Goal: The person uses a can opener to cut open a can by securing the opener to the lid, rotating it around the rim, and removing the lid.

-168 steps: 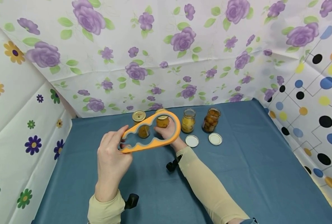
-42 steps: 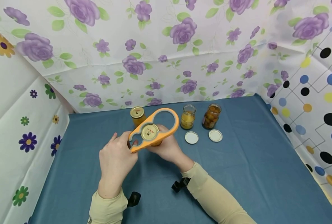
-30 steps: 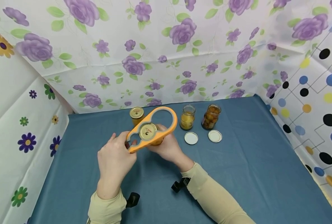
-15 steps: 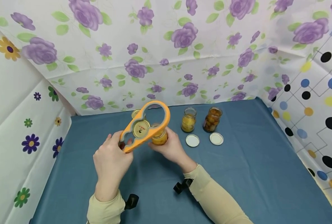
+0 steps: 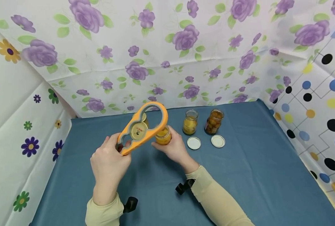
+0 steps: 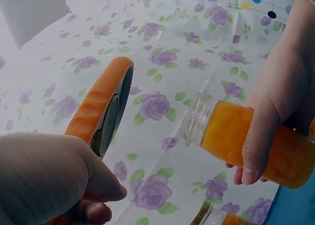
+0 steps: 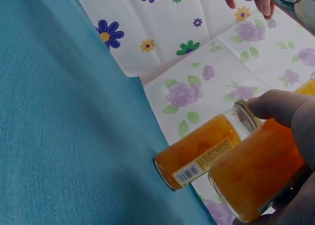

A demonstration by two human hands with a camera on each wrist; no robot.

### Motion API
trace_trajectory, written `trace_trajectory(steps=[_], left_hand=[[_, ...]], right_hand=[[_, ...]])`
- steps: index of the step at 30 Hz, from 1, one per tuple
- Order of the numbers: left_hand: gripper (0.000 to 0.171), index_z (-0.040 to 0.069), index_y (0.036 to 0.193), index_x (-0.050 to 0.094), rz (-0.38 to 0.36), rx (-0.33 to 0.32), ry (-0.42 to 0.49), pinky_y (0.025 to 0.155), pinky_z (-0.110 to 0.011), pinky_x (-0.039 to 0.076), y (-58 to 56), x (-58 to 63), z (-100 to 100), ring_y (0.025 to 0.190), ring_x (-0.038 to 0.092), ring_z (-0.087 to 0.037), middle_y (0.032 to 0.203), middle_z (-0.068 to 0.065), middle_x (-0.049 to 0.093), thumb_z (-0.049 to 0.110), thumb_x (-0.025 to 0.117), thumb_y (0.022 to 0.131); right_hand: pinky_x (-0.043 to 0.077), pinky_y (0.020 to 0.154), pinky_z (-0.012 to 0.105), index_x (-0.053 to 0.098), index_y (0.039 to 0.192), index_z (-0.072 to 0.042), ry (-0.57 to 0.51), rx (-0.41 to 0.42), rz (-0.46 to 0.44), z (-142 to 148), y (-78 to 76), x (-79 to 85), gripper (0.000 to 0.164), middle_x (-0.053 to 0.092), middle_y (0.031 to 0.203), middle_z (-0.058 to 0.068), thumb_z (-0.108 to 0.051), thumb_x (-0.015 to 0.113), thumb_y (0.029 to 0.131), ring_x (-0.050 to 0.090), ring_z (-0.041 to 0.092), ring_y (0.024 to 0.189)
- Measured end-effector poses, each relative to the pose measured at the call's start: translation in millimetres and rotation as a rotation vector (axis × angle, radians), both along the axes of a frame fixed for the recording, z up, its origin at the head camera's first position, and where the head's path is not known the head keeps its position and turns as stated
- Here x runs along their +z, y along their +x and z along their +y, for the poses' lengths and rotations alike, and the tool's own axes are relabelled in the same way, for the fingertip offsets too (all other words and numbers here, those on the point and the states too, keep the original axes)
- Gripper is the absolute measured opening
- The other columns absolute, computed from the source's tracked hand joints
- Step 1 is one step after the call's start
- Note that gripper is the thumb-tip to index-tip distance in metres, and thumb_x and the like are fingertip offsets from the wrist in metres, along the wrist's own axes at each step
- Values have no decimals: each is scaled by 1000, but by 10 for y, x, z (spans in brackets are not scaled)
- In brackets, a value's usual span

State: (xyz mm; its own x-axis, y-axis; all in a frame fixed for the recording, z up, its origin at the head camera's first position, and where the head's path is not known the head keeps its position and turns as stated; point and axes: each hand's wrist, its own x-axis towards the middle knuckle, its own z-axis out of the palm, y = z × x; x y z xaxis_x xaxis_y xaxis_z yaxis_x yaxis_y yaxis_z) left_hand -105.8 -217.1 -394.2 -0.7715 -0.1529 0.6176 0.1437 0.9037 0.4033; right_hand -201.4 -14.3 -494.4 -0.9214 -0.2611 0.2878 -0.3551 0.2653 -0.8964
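Above the table [image 5: 240, 175], the left hand [image 5: 110, 160] has its grip curled round an orange opener [image 5: 146, 137] with a gold lid [image 5: 138, 131] in it; the right hand [image 5: 176, 147] wraps an uncapped jar [image 5: 163, 138], partly covering it. The opener mostly hides a lidded jar [image 7: 199, 148] from the head view.

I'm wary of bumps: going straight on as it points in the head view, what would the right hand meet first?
Likely the orange opener in the left hand, ahead of the right hand and its open jar; depth is unclear, so it may pass beneath.
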Motion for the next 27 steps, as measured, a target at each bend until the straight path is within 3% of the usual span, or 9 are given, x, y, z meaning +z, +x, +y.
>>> trace_trajectory(steps=[15, 27], left_hand=[[18, 5, 93, 69, 5, -14, -2, 71, -54, 57, 15, 13, 10, 46, 56, -23, 55, -1, 56, 16, 70, 79], [17, 8, 94, 70, 7, -19, 8, 70, -54, 57, 28, 31, -8, 48, 57, -22, 56, 0, 57, 17, 69, 80]], right_hand=[[51, 86, 46, 55, 127, -31, -34, -9, -33, 16, -108, -30, 58, 62, 113, -6, -33, 85, 77, 58, 13, 97], [50, 69, 39, 59, 115, -20, -99, -47, -84, -93, -496, -69, 44, 60, 93, 5, -18, 83, 79, 55, 22, 82]])
